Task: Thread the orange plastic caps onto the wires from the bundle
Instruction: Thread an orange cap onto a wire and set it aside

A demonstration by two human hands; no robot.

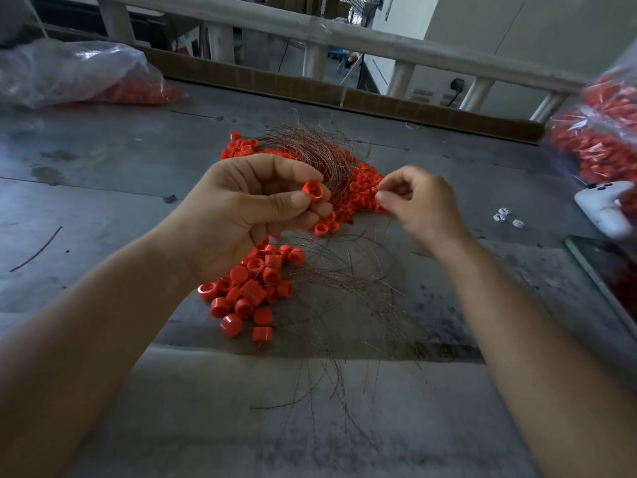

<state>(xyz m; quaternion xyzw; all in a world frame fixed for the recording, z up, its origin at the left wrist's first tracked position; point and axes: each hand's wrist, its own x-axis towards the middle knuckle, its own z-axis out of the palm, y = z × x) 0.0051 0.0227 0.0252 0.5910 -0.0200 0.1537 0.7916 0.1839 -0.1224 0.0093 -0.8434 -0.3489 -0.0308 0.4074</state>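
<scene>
The left hand point(241, 215) pinched 1 orange cap point(312, 192) between thumb and fingertips, open mouth facing up, raised above the table point(103, 188). The right hand point(418, 201) had thumb and forefinger closed together beside the loose caps point(362, 188); I could not tell whether a wire lay in that pinch.

The wire bundle point(310, 150) lay just behind both hands, and the threaded caps point(248, 291) sat near the left wrist. The cap looked light, rigid and smooth, likely to slip, so a grip on its side wall would suit best. The wires looked fine and springy, best held close to the tip.

Bare table lay to the left. A phone point(606, 270) and a bag point(599, 132) of caps crowded the right.
</scene>
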